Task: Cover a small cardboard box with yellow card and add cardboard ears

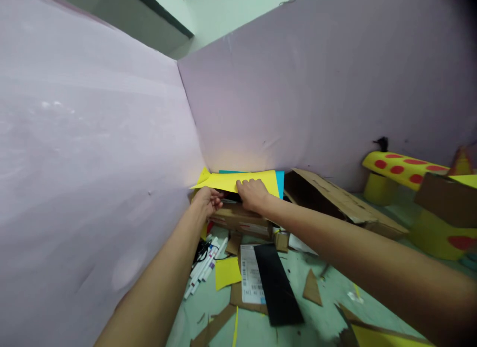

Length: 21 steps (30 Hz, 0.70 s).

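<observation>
Over a cardboard box (238,222) in the corner lies a yellow sheet (219,180), with a blue sheet (280,184) showing behind it. My right hand (254,194) grips the front edge of the yellow sheet, fingers on top and thumb side hidden. The edge is lifted a little off the dark box opening. Beside it, my left hand (209,202) is at the left part of the opening, just under the sheet's edge. Its fingers are loosely curled and apart, with nothing visible in them.
White markers (204,267), a yellow paper square (228,273), a printed label (252,275) and a black strip (279,285) lie on the floor among cardboard scraps. An open carton (335,195) stands to the right. Farther right is a red-spotted yellow tube (406,166). Walls (298,103) close the corner.
</observation>
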Motion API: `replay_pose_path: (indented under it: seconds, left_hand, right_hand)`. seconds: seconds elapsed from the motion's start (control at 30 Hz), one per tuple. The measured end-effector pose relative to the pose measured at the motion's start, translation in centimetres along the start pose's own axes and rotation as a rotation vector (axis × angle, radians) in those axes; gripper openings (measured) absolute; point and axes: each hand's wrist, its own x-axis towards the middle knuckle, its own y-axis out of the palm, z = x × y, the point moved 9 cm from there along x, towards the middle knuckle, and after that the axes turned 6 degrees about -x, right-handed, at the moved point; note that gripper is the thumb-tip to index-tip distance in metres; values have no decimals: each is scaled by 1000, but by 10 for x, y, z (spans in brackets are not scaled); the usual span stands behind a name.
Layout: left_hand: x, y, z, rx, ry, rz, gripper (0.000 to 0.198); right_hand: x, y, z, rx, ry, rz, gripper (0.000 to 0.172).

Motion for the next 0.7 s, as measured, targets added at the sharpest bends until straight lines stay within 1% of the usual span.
replay_pose_path:
  seconds: [0.07,0.13,0.23,0.3,0.4,0.47,0.53,0.6,0.7]
  left_hand:
    - [7,-4,-11,99,67,-1,34]
    - [15,-9,-20,213,139,-18,35]
    - [23,-9,-23,450,232,-29,35]
    - [25,0,-21,627,291,-10,34]
    - [26,21,-16,856,362,40,33]
    - [29,35,-16,968,385,70,34]
    - [33,45,-21,1050,397,94,34]
    - [36,50,-27,1106,411,109,33]
    - [33,52,-38,1140,466,97,32]
  right_hand:
    - [6,-3,-12,-6,19,19,31]
    - [13,-9,-24,-10,29,27,30]
    - [23,-21,-37,-15,46,19,30]
    - [27,-29,-40,-16,54,14,30]
    - [29,-36,-38,-21,57,18,31]
    - [29,-36,-36,-28,59,24,31]
    - [29,-34,-35,-33,60,28,31]
    - [29,-32,-35,-30,63,28,31]
    - [28,-30,-35,-13,71,21,31]
